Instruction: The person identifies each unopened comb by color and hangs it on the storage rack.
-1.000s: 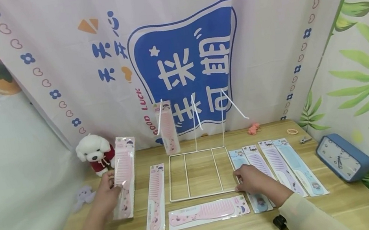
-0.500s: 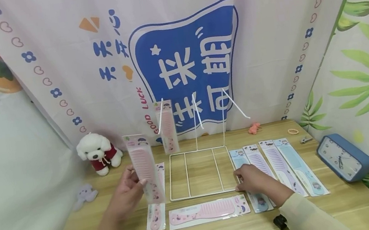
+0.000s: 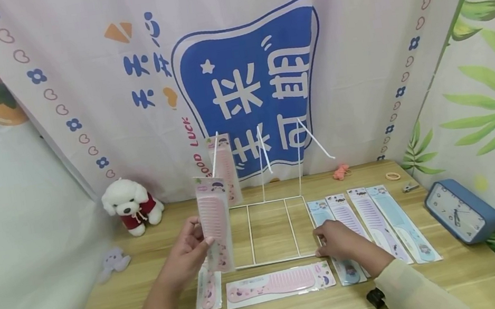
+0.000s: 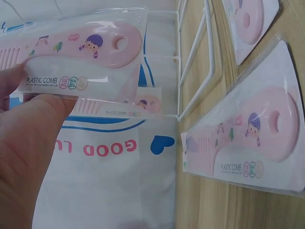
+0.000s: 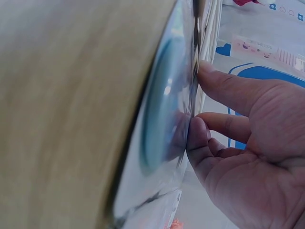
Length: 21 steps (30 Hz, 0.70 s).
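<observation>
While pinched upright at frame centre between left hand (image 3: pixel 190 251) thumb and fingers (image 4: pixel 33 112), pink plastic comb in clear packet (image 3: pixel 215 223), right hand (image 3: pixel 339 239) fingers loosely bent on white wire rack (image 3: pixel 270 232) corner.

A light wooden table (image 3: pixel 463 277) carries a white wire rack (image 3: pixel 268 231), two packaged pink plastic combs (image 3: pixel 278 282) before it, four packaged blue and lilac combs (image 3: pixel 382 222) to its right, a blue alarm clock (image 3: pixel 462 217), and a white plush dog (image 3: pixel 132 205).

Wire rack (image 3: pixel 268 231) mid-desk (image 3: pixel 439 280); four packaged combs (image 3: pixel 373 226) right of it, clock (image 3: pixel 460 211) farther right, plush dog (image 3: pixel 130 206) rear left.
</observation>
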Each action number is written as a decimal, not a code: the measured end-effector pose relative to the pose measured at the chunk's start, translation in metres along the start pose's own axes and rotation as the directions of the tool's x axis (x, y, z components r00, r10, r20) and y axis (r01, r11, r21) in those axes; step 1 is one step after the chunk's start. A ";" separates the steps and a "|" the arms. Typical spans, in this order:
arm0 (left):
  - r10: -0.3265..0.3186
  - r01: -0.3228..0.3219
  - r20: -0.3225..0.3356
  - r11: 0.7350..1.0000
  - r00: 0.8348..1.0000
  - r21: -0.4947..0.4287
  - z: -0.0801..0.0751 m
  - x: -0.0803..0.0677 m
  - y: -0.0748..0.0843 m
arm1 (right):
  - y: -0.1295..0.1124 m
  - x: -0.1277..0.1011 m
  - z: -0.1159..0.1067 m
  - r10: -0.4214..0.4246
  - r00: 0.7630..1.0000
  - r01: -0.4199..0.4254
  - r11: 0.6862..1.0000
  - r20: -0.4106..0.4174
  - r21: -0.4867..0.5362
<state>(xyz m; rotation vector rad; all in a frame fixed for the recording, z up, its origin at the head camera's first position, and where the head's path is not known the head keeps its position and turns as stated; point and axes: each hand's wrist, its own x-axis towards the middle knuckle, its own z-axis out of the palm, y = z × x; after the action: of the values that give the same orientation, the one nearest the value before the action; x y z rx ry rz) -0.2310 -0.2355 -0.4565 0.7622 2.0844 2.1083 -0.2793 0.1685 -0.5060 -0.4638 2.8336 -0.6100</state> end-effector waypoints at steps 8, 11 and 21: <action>-0.040 0.041 -0.015 0.999 0.999 0.036 0.003 0.002 0.005 | 0.001 0.000 0.001 -0.004 1.000 0.004 1.000 -0.002 -0.002; -0.051 0.052 -0.021 0.998 0.998 0.044 0.004 0.002 0.006 | 0.001 0.000 0.002 -0.005 1.000 0.005 1.000 -0.003 0.004; -0.201 0.210 -0.138 0.976 0.970 0.055 0.007 0.014 0.007 | 0.004 0.001 0.003 -0.020 1.000 0.020 1.000 -0.008 -0.003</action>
<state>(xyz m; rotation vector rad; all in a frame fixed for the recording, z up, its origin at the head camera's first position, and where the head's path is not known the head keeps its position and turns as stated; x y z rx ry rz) -0.2388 -0.2241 -0.4463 0.4017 2.2041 2.0340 -0.2803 0.1700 -0.5108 -0.4916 2.8411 -0.6126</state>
